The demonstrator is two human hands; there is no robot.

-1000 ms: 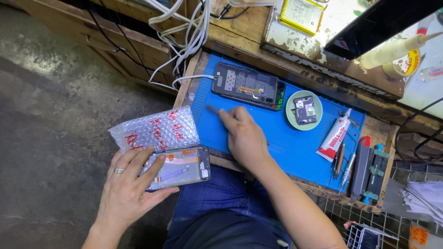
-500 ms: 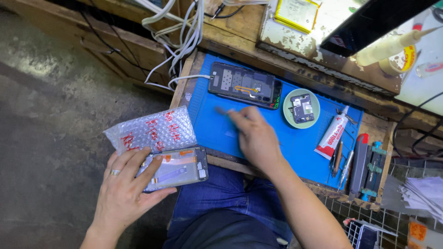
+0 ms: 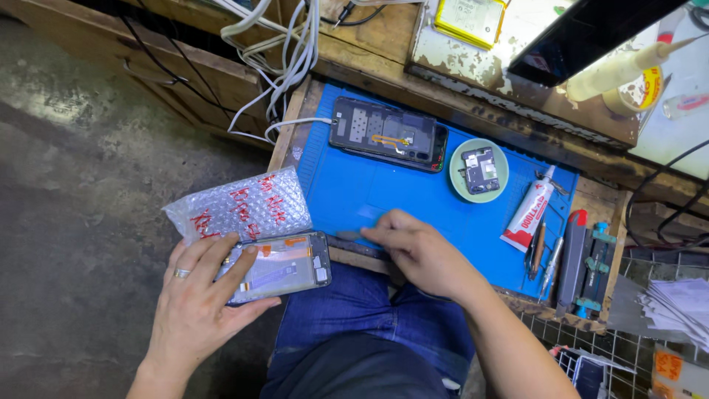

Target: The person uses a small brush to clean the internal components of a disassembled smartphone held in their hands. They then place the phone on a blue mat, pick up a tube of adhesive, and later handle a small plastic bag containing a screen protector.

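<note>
Partly hidden tool (image 3: 349, 235) under right hand (image 3: 421, 255)

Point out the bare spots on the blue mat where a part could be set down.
The blue work mat lies bare in its middle, between the opened black phone, the round green dish and the right hand. A smaller patch sits left of that hand. The right edge is crowded: white glue tube and slim hand tools.

A phone screen assembly (image 3: 277, 267), inner face up, lies flat and angled toward two o'clock off the bench's nine o'clock edge, overlapping a bubble-wrap pouch (image 3: 240, 207).
</note>
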